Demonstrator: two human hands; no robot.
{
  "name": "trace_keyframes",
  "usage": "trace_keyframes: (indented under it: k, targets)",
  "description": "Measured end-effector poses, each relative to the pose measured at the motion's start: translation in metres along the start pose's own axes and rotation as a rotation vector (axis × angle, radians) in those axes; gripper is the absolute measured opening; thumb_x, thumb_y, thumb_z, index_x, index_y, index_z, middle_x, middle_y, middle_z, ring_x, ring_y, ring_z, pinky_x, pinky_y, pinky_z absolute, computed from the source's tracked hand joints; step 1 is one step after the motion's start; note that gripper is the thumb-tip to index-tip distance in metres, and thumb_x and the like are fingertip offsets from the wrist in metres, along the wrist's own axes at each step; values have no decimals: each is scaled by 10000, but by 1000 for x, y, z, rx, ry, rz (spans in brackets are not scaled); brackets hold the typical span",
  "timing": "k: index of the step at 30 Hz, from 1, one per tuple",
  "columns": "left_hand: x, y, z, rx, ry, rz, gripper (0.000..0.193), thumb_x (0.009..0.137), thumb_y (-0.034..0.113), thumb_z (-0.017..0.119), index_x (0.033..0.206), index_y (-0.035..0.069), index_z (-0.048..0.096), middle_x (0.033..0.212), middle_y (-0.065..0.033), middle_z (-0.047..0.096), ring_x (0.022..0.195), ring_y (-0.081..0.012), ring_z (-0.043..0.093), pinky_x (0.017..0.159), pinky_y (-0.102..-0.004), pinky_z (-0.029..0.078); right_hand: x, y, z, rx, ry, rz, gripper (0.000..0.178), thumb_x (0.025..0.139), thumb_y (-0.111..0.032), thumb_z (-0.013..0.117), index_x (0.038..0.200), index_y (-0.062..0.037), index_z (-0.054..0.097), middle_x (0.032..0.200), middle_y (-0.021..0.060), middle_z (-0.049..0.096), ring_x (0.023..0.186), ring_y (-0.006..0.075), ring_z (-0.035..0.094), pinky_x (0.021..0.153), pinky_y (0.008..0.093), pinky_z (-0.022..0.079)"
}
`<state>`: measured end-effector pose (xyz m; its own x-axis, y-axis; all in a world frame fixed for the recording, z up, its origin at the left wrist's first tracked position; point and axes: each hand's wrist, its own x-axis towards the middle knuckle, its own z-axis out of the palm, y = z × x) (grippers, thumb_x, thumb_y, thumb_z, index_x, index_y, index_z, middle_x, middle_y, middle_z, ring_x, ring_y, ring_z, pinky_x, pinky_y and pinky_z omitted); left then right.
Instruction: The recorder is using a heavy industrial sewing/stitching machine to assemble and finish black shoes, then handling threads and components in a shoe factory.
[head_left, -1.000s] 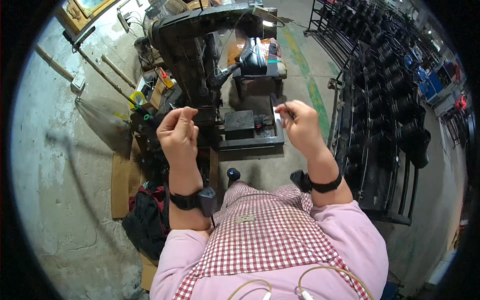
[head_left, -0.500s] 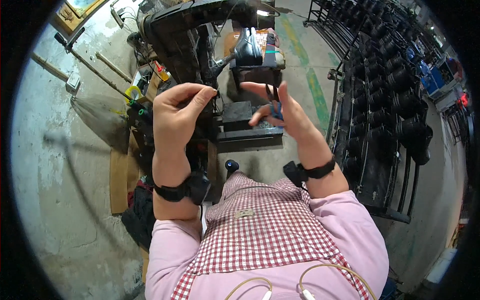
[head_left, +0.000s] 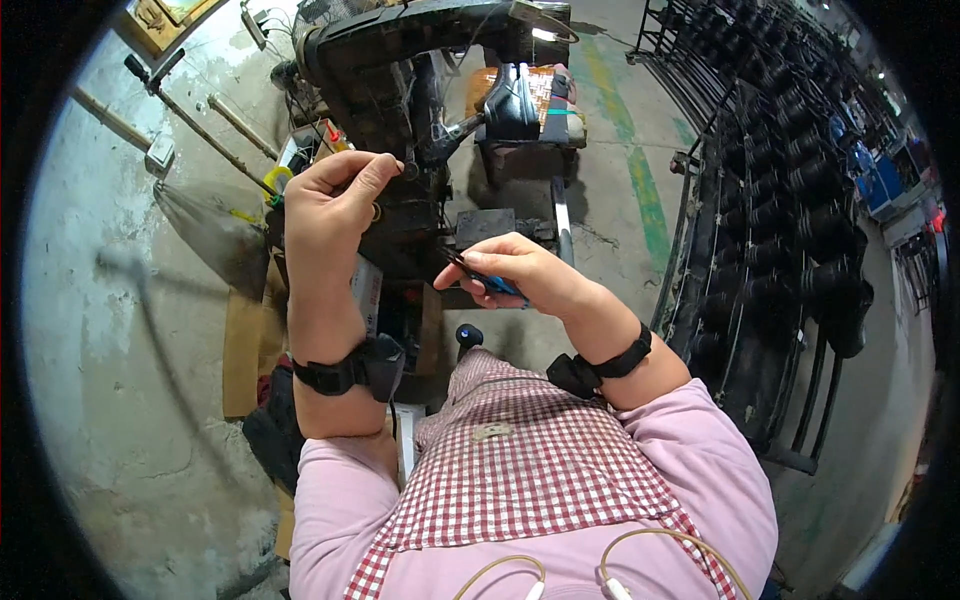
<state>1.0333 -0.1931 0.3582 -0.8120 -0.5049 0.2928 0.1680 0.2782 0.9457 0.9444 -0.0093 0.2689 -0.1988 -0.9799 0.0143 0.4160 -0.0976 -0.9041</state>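
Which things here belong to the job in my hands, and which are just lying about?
Likely in use:
right hand, holding blue-handled tool
left hand, pinched; contents unclear
black machine ahead

Apparently lying about:
racked black boots
dark cloth
cardboard

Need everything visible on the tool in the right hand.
The tool is small and slim, dark toward its front and blue toward its rear; the dark part may be metal, but that's unclear. The right hand holds it, its fingers partly hiding it. The front points up and left in the picture, below and right of the left hand. Its full shape can't be made out.
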Motion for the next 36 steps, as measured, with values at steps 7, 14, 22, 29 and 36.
trace_keyframes:
  k: [7,14,22,29,36]
  targets:
    - [6,3,6,-26,32,1,125,848,125,704,839,1,713,566,76,483,463,10,335,416,-189,187,-4,-1,-9,-109,-97,-31,346,947,-264,541,992,52,674,629,-35,474,501,35,409,420,187,272]
    - [10,-1,9,-67,34,-4,151,864,127,687,837,-21,688,547,68,457,447,1,296,401,-193,189,-14,-5,-14,41,-22,-54,351,927,-281,569,974,53,665,644,-38,465,514,37,421,421,179,269]
    - [11,0,19,-100,41,-35,115,835,113,707,841,-1,706,586,65,524,453,5,346,411,-183,203,-24,0,-25,33,-49,-5,353,936,-291,562,897,43,669,625,-32,483,492,35,417,409,181,256]
    - [4,13,22,2,-25,-37,98,837,103,706,824,7,718,641,37,589,514,-7,432,449,-182,294,-25,15,-59,-338,333,51,421,901,-355,623,1139,-7,626,1051,73,643,640,80,572,582,216,468]
    - [-5,-7,41,-22,-232,-6,104,842,56,684,834,-48,691,708,-7,647,642,-39,551,561,-181,414,-2,-34,-1,-54,258,-267,244,960,-172,532,1112,-1,618,948,37,642,620,39,510,539,175,411]
